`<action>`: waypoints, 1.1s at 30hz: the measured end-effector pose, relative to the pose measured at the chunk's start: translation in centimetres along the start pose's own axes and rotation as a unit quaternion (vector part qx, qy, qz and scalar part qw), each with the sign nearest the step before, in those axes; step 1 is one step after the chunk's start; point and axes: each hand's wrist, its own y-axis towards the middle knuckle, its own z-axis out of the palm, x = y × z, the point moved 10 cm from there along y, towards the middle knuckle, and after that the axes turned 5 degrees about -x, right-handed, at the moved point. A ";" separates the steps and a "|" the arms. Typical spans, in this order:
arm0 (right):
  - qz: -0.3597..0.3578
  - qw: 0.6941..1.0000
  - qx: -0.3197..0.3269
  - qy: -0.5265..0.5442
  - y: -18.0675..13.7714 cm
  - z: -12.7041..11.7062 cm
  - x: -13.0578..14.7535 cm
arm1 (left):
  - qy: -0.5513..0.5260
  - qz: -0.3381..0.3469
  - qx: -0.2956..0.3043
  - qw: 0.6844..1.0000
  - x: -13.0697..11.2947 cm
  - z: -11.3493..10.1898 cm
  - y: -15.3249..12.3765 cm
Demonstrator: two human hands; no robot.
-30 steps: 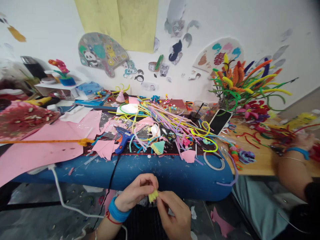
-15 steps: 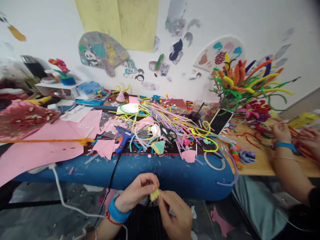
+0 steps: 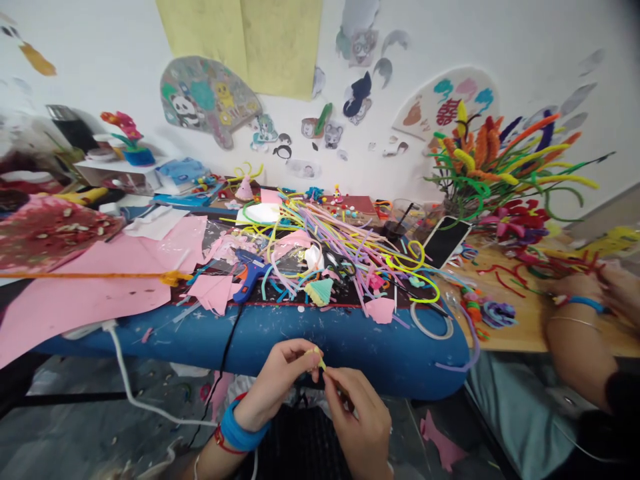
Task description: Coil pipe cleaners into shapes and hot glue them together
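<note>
My left hand [image 3: 290,370], with a blue band at the wrist, pinches a small yellow pipe-cleaner piece [image 3: 321,362] between thumb and fingers, low in front of the table edge. Close on its right, the thumb and forefinger of my right hand [image 3: 357,417] are pressed together at the near end of the same piece. Most of the piece is covered by my fingers. On the table beyond lie a teal and yellow pipe-cleaner wedge [image 3: 319,291], a blue hot-glue gun [image 3: 250,277] and a loose heap of pastel pipe cleaners [image 3: 345,237].
Pink sheets [image 3: 115,293] cover the table's left side. A black cord [image 3: 227,353] and a white cable [image 3: 125,393] hang over the blue edge. A phone [image 3: 447,241] leans near a pipe-cleaner bouquet [image 3: 493,157]. At right, a co-worker's hands [image 3: 583,287] handle red pipe cleaners.
Both my hands have risen slightly, and the yellow piece has turned so less of its ridged face shows. The co-worker's hands have moved down and closer together.
</note>
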 end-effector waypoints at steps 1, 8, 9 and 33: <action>0.006 1.000 -0.003 -0.002 -0.1 -0.1 -0.2 | -0.022 -0.010 0.002 1.000 0.2 0.1 0.0; 0.035 0.999 -0.025 -0.010 -0.6 -0.1 -1.1 | -0.150 -0.077 -0.014 0.986 2.5 0.6 -0.4; 0.036 0.999 -0.020 -0.005 -0.6 0.0 -1.1 | -0.140 -0.069 -0.016 0.988 2.4 0.5 -0.4; -0.023 0.987 0.159 0.002 0.0 1.4 -0.3 | 0.242 -0.002 0.157 0.958 -0.5 0.5 -0.4</action>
